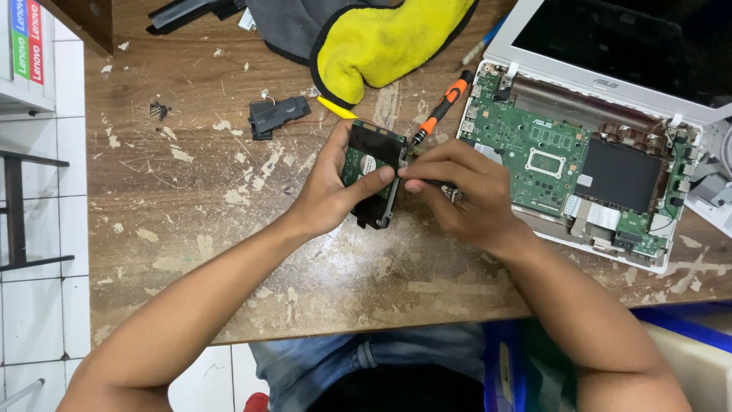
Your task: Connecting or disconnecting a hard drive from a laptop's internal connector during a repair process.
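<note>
hard drive [371, 164] — upright, circuit-side showing

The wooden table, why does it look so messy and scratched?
The brown wooden table is worn, with pale patches where its surface has flaked off. The opened white laptop lies with its green circuit board bare.

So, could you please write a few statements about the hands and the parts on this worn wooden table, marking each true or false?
1. The left hand holds a small hard drive with a green circuit board. True.
2. The orange-handled screwdriver lies untouched beside the yellow cloth. False: the right hand works it at the drive's edge.
3. The white laptop has its circuit board exposed. True.
4. The small black plastic part sits inside the laptop. False: it lies on the scuffed wooden table.
</note>
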